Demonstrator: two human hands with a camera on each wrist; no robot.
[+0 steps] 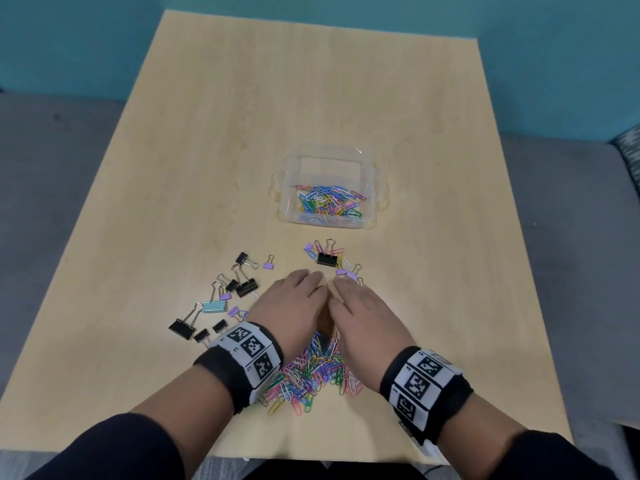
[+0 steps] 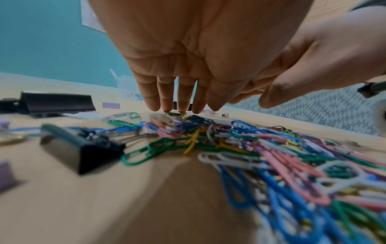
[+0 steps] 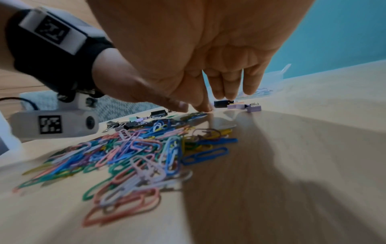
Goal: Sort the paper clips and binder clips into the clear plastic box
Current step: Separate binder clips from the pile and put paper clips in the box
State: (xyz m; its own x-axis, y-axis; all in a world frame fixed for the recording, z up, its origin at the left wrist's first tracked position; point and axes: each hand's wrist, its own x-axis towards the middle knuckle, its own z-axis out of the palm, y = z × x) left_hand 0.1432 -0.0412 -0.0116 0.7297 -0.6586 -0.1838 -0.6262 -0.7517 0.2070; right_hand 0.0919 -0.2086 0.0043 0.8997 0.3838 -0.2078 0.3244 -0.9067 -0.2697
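Both hands are held palm-down, side by side, over the tabletop [image 1: 214, 140]. The left hand [image 1: 294, 304] is flat, its straight fingers [image 2: 165, 99] pointing down so that the tips meet the far edge of the paper clips [image 1: 311, 372]; nothing is grasped. The right hand [image 1: 360, 313] is likewise released, fingers [image 3: 227, 85] extended, the forefinger tip set on the tabletop just beyond the pile. The loose paper clips are heaped beneath and between the wrists, near the front edge.

The box [image 1: 329, 188] stands uncovered further back, well apart from the hands, with more coloured paper clips lying inside it. Binder clips [image 1: 214, 299], black, lilac and one pale blue, are scattered left of the left hand. A second small cluster, with a black clip [image 1: 327, 259] and lilac ones, lies between the fingertips and the box.

Marker-printed bands [image 1: 251, 355] are worn on both wrists.
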